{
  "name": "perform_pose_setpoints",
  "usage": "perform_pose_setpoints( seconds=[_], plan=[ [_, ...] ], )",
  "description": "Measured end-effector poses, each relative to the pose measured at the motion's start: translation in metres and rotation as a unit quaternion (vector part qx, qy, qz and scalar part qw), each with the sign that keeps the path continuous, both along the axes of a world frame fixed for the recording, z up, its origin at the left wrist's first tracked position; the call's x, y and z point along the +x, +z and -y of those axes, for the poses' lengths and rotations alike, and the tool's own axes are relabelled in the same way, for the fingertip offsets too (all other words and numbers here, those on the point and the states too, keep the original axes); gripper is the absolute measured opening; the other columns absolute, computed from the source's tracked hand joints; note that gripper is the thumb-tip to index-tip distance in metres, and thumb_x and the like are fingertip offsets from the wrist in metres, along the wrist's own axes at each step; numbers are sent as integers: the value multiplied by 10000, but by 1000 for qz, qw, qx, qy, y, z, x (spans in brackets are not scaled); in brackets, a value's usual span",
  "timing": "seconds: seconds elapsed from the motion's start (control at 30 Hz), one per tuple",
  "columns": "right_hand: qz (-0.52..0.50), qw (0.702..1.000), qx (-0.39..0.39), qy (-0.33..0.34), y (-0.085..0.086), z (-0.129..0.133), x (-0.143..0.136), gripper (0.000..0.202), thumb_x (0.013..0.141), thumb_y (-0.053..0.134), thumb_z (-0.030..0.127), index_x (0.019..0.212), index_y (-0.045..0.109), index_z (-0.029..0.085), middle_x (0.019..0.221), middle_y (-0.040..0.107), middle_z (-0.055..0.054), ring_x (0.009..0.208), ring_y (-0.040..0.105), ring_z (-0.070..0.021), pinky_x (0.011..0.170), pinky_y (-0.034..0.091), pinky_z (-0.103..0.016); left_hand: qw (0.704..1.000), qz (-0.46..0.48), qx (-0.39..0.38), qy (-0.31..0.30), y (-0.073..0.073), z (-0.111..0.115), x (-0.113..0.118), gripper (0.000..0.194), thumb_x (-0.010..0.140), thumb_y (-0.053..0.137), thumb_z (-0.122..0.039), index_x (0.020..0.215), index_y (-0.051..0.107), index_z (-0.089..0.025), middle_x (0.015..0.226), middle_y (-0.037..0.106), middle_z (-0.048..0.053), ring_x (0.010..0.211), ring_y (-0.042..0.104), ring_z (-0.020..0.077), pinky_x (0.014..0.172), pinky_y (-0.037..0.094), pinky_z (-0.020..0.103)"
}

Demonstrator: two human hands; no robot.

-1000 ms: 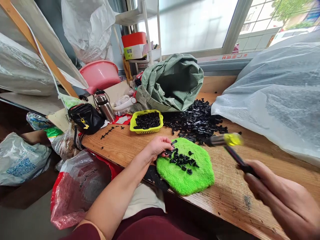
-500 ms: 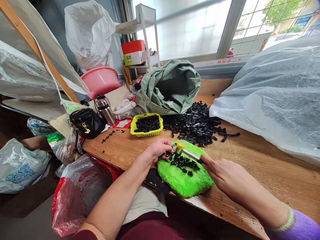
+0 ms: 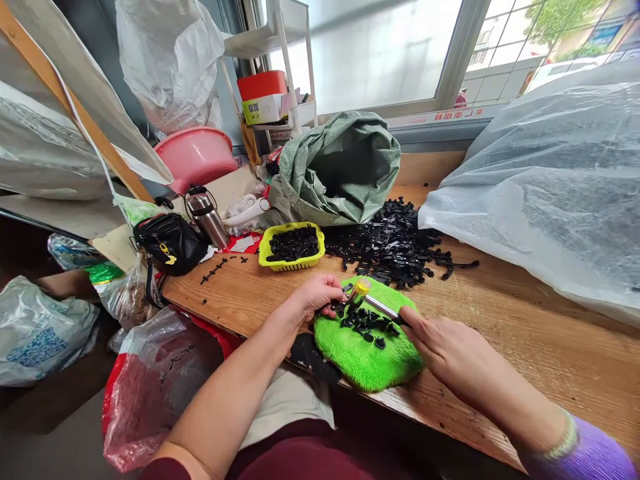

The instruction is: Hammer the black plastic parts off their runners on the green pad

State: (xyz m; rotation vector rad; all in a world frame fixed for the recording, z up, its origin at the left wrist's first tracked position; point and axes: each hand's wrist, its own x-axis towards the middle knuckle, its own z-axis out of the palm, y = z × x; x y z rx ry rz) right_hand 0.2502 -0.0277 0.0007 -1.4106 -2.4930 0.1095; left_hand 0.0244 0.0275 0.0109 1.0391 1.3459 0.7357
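My right hand is closed round the dark handle of a small hammer with a metal shaft and a yellow-faced head. Its head is right beside the fingertips of my left hand, over the far left part of a green plush cloth. My left fingers pinch a small black plastic part, partly hidden by the fingers and hammer. Several loose black plastic pieces lie on the cloth just below the hammer.
A yellow basket of black pieces stands behind my left hand. Further right spreads a heap of black plastic parts before an open green woven sack. Clear plastic sheeting covers the right back. A flask and black bag stand left.
The view has shifted slightly. Both hands keep their grips and stay over the cloth, with the hammer head beside my left fingertips in both frames.
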Motion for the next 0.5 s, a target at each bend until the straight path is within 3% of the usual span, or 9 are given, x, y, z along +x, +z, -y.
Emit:
perform_pose_setpoints(
  seconds=[0.13,0.33,0.5],
  plan=[
    [-23,1000,9,-6,0,6,8,354,950,203,342,854,526,232,628,643,-57,577,636,-246,472,403,-299,997,63,-6,51,-6,5,-7,157,716,610,-31,680,497,-133,509,514,-57,307,419,25,302,254,117],
    [-66,997,34,18,-7,22,20,439,982,175,428,859,552,240,756,705,-99,631,673,-267,434,444,-310,979,183,5,86,-15,24,-27,223,680,711,-100,804,527,-121,651,611,-1,422,520,35,382,364,111],
    [8,999,7,40,-7,22,5,399,964,184,318,898,566,225,693,693,-87,572,663,-251,453,424,-309,975,192,14,112,-19,29,-32,297,638,740,-80,828,515,-119,661,628,14,435,542,51,398,350,116]
  ],
)
